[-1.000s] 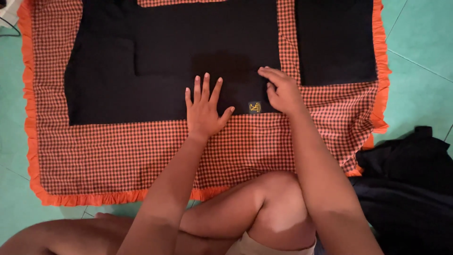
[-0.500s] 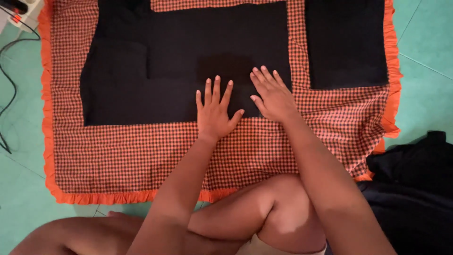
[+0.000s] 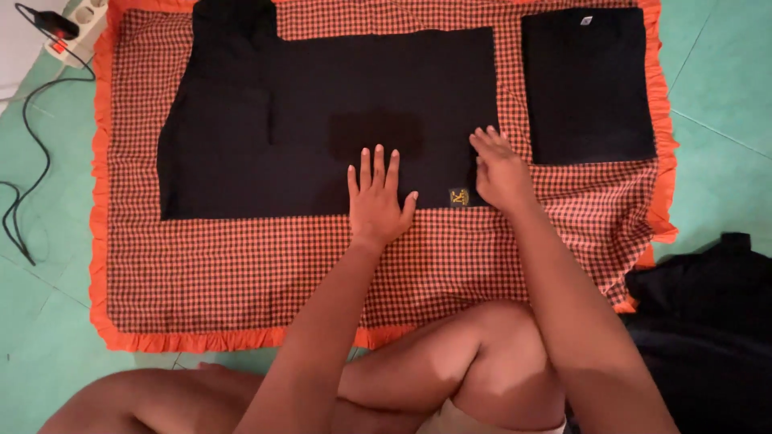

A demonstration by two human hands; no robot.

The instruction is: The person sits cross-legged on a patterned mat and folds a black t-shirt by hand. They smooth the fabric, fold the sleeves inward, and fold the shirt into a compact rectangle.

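Under the spread fingers of both hands, a black garment is lying flat on a red-and-black checked blanket with an orange frill, itself laid on a green tiled floor. From the head camera, the only view, the left hand is pressing palm-down on the garment's near hem, its fingers released and fanned, gripping nothing. The right hand is resting at the garment's near right corner, fingers loosely extended and slightly curled over the edge, also grasping nothing. A small yellow label is sitting just between the two hands, on the hem. Beyond the right fingertips and to their right, a folded black cloth is lying apart from the garment. Further right of that hand, a dark heap of clothing is sitting on the floor beside the blanket. Far left of the left fingers, a white power strip with a black cable is trailing across the tiles.

The garment is looking light, soft and limp, likely to sag and crease once lifted, not slippery or fragile. Pinching it at the hem corners or along a straight edge seems the surest hold.
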